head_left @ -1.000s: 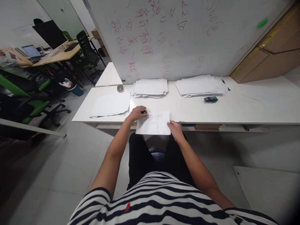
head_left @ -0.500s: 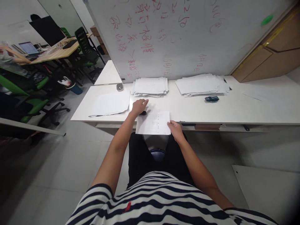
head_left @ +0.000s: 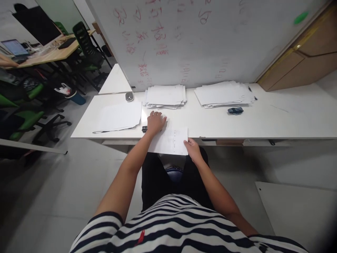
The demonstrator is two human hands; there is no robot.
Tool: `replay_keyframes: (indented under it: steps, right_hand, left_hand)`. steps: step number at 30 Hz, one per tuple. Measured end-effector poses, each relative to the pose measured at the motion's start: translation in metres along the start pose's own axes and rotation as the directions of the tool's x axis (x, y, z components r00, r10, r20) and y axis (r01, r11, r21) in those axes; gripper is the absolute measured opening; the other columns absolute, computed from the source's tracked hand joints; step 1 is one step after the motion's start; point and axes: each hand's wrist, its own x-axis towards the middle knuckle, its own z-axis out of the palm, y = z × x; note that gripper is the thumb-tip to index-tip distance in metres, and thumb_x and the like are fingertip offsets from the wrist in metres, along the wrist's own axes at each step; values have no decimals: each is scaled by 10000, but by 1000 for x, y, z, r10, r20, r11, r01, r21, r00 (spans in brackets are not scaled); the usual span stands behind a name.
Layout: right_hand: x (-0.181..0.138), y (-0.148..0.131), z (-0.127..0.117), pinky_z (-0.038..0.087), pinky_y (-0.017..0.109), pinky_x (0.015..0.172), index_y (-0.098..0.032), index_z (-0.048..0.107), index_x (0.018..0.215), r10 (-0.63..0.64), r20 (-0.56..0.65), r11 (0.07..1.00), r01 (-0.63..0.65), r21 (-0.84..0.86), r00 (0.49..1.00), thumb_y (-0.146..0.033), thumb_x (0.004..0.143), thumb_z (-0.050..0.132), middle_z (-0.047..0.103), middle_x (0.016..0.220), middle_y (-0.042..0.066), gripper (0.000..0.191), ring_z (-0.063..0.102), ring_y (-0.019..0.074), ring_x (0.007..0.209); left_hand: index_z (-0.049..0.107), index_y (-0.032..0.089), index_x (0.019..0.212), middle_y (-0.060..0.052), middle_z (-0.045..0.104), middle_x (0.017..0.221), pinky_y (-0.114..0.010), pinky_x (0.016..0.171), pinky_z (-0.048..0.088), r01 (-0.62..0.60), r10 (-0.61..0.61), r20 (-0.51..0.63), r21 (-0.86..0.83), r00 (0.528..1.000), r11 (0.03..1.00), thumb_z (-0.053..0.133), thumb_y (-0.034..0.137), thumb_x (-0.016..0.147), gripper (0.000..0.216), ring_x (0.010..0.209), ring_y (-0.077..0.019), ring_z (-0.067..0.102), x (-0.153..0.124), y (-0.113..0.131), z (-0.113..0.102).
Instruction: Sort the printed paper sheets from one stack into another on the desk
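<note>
Printed paper sheets [head_left: 176, 142] overhang the desk's front edge. My right hand [head_left: 193, 149] pinches their right edge, thumb on top. Over their far left part lies my left hand [head_left: 156, 123], palm down with its fingers apart. One end of a black object that looks like a stapler [head_left: 144, 129] sticks out left of that hand; the hand hides the rest. To the left, a flat pile of white paper [head_left: 118, 117] rests on the desk. A paper stack [head_left: 165, 95] stands just beyond my left hand, with a wider paper stack [head_left: 223, 94] to its right.
The white desk [head_left: 276, 123] runs along a whiteboard [head_left: 210, 42] with red writing. On it are a computer mouse [head_left: 129, 96] and a dark crumpled item [head_left: 235, 111]. Cardboard boxes [head_left: 295, 68] stand at the right. Leftward are an office chair [head_left: 85, 45] and a person's arm [head_left: 7, 62].
My left hand has come down onto the sheets with its fingers spread. The black object now shows left of this hand instead of right. My right hand keeps its pinch.
</note>
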Motion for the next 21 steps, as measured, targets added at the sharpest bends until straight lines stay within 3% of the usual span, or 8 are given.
replay_keyframes:
  steps: [3,6,9,13,15,18,21]
  right_hand:
    - [-1,-7,2,496,318,702,-172,635,951,-41,-6,999,40,-37,999,-461,741,575,726,847,59,363,665,228,793]
    - [0,-16,3,495,320,714,-167,638,935,-93,-15,993,92,-68,996,-439,747,552,722,865,65,341,667,235,822]
    - [2,-25,0,499,323,721,-159,647,918,-125,-15,988,123,-90,992,-432,737,550,721,878,69,342,665,243,846]
    - [3,-37,-18,501,324,724,-147,665,927,-143,-92,981,129,-148,985,-448,722,565,724,897,69,377,658,243,844]
    - [-1,-43,-31,498,321,722,-146,672,929,-166,-143,972,137,-192,976,-464,721,580,723,899,71,391,655,242,840]
    - [-10,-47,-52,491,322,735,-153,672,946,-225,-209,956,174,-236,952,-490,733,594,718,901,71,406,648,239,855]
    - [-20,-45,-67,487,328,754,-155,666,958,-235,-315,965,182,-189,920,-488,735,613,715,887,57,404,644,219,834]
  left_hand:
    - [573,218,1142,-92,618,1198,-373,964,421,5,-17,-49,-231,999,973,294,545,926,481,1191,-235,504,-2,-3,-14]
    - [572,215,1123,-66,646,1133,-293,919,436,-7,-65,-182,-369,981,929,84,483,966,578,1069,-158,573,-12,-14,-31]
    - [590,212,1109,-62,644,1141,-322,953,400,-57,4,-235,-222,972,973,126,478,969,553,1108,-181,547,-31,-33,-41]
    - [620,205,1067,-74,663,1079,-366,920,391,-169,170,-57,20,984,985,406,531,901,424,1064,-240,559,-55,-58,-35]
    - [618,199,1058,-78,669,1034,-358,869,404,-131,132,-53,38,990,991,431,514,893,402,998,-239,581,-62,-66,-26]
    - [612,202,1057,-82,669,1018,-356,832,406,-33,36,-133,26,990,999,433,519,889,401,969,-246,588,-64,-73,-14]
    - [614,210,1047,-83,669,1018,-355,818,407,-3,4,-150,7,989,1000,446,531,879,400,965,-250,590,-63,-74,-9]
